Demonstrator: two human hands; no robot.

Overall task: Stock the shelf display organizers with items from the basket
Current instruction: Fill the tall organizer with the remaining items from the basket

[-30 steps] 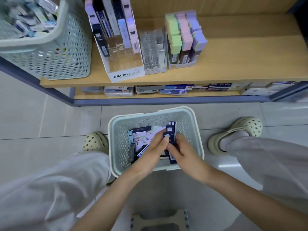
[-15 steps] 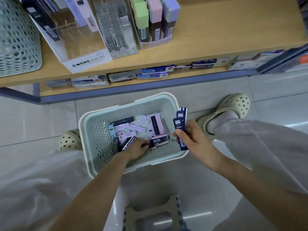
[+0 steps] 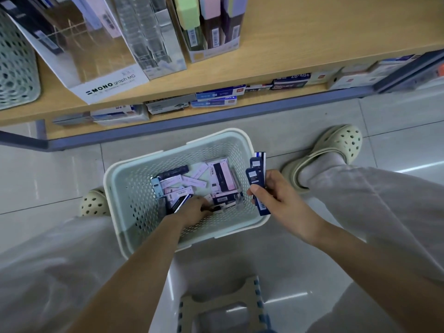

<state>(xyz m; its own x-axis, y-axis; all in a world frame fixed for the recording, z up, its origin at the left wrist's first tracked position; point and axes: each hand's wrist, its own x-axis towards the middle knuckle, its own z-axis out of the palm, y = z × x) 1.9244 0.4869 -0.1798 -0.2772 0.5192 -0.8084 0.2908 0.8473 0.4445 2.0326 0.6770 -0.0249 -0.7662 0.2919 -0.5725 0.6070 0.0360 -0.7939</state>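
Packs (image 3: 192,181) lie heaped in the basket (image 3: 134,195) on the floor, below the near edge of the shelf (image 3: 324,44). They look light, stiff and slick, best pinched across their narrow edges. The right hand (image 3: 276,198) is clamped on several dark blue packs (image 3: 255,174) at the basket's right rim. The left hand (image 3: 195,210) reaches into the heap, its grip impossible to tell.

Hands: parted since a second ago, when both met on one bundle over the basket (image 3: 115,174).
Right hand (image 3: 276,198): has drawn right to the basket's right rim and now alone grips the dark blue packs (image 3: 254,174) (fanned, roughly upright).
Left hand (image 3: 194,210): has dropped into the basket, fingers among the loose packs (image 3: 221,176) near its near wall.
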